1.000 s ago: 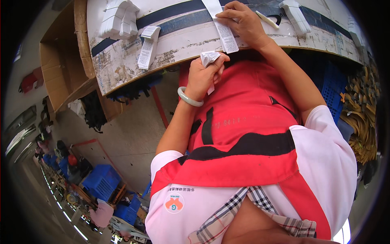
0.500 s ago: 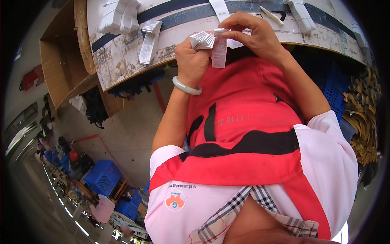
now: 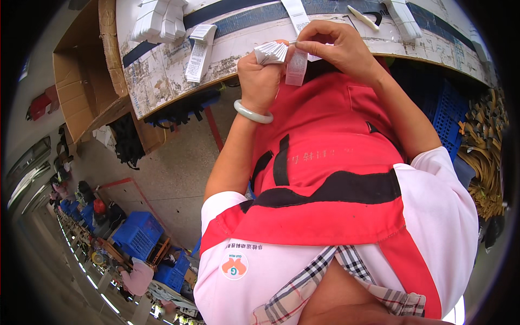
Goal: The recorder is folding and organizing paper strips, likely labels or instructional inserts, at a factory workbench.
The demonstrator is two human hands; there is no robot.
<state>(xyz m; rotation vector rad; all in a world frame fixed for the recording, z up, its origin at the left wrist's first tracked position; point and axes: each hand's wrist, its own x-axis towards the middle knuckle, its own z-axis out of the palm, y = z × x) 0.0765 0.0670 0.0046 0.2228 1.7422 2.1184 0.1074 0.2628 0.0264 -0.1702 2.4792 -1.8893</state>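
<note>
My left hand [image 3: 259, 80] is closed round a fanned stack of folded white labels [image 3: 271, 52], a pale bangle on its wrist. Close beside it, my right hand [image 3: 338, 50] pinches the folded edge of a printed white label strip [image 3: 296, 67] between thumb and fingers. The strip's printed end hangs down in front of my red apron. Both hands are just over the near edge of the worktable [image 3: 162, 86]. Another label strip [image 3: 296, 15] lies on the table beyond my right hand. To the left rests a folded label strip [image 3: 199, 54] with its tail toward me.
Bundles of white labels [image 3: 158, 21] stand at the back left, and another label bundle [image 3: 402, 19] lies at the right. Near that is a white pen-like tool [image 3: 363, 18]. An open cardboard box [image 3: 86, 76] adjoins the table's left end. Under the right side sits a blue crate [image 3: 448, 116].
My left hand has shifted slightly right, closer to the right hand's fingertips. The hanging strip has moved a little right and up.
</note>
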